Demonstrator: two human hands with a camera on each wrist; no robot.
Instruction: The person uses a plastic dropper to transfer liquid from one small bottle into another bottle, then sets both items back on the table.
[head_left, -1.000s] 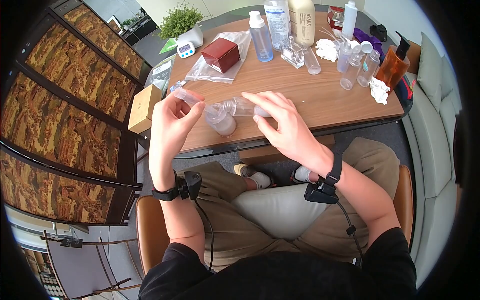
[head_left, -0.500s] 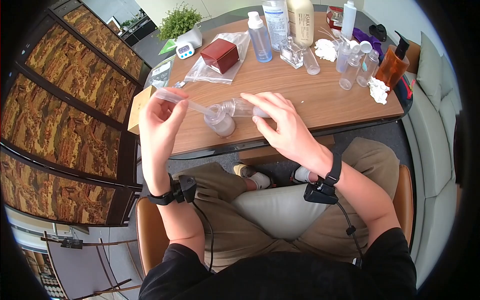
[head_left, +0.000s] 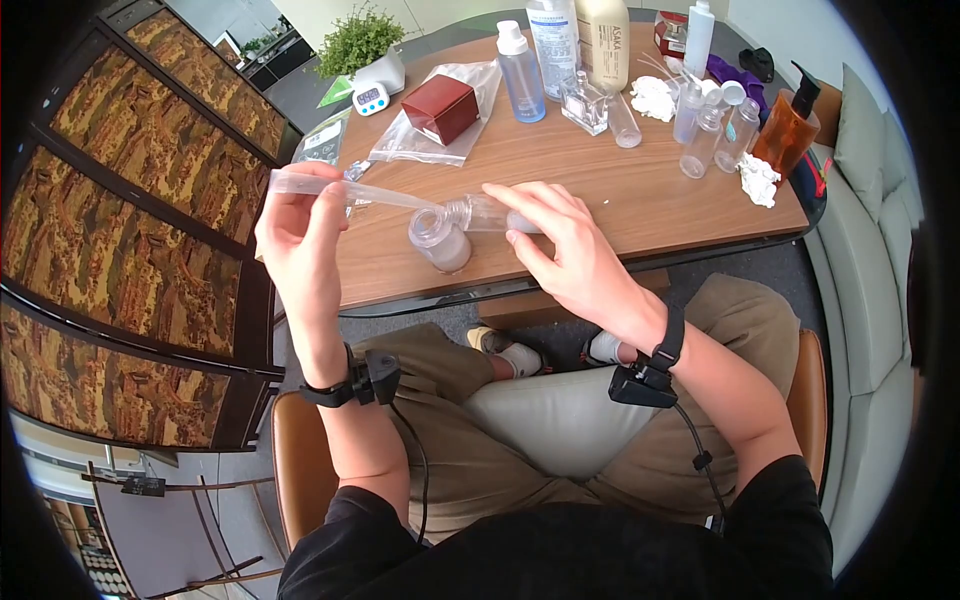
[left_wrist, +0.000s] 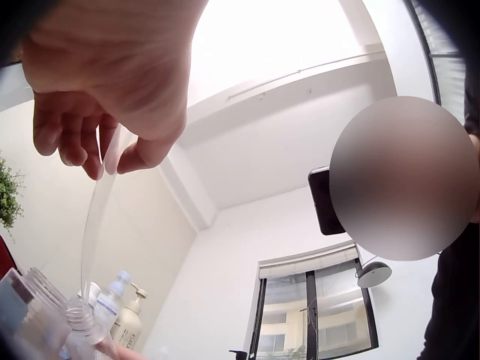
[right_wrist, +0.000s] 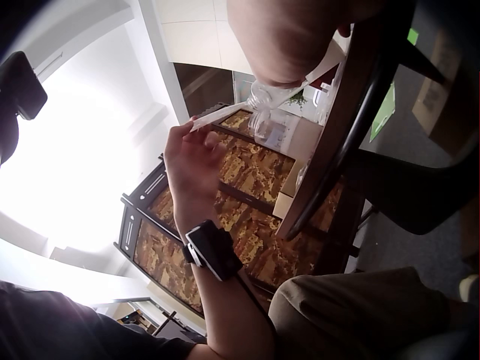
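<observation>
My left hand [head_left: 298, 240] pinches a clear plastic dropper [head_left: 365, 190] near its wide end, between thumb and fingers. The dropper slants down to the right, and its thin tip reaches the mouth of a clear bottle [head_left: 480, 213]. That bottle lies tipped on its side, its threaded neck toward the left, gripped by my right hand [head_left: 570, 245] around its base end. Just below the neck stands an uncapped clear jar [head_left: 440, 245] with cloudy contents. In the left wrist view the dropper [left_wrist: 91, 225] runs down into the bottle's neck [left_wrist: 79, 313].
A dark red box [head_left: 440, 108] on a zip bag, a small timer [head_left: 370, 98] and a potted plant [head_left: 365, 45] stand at the back left. Several bottles fill the back, including a blue pump bottle [head_left: 521, 75]. An amber pump bottle [head_left: 787, 135] and crumpled tissue [head_left: 759, 182] are at right.
My left hand has moved left and tilted the dropper flatter. The dropper's tip has shifted from the jar's mouth to the tipped bottle's mouth. The right hand and bottle have stayed put.
</observation>
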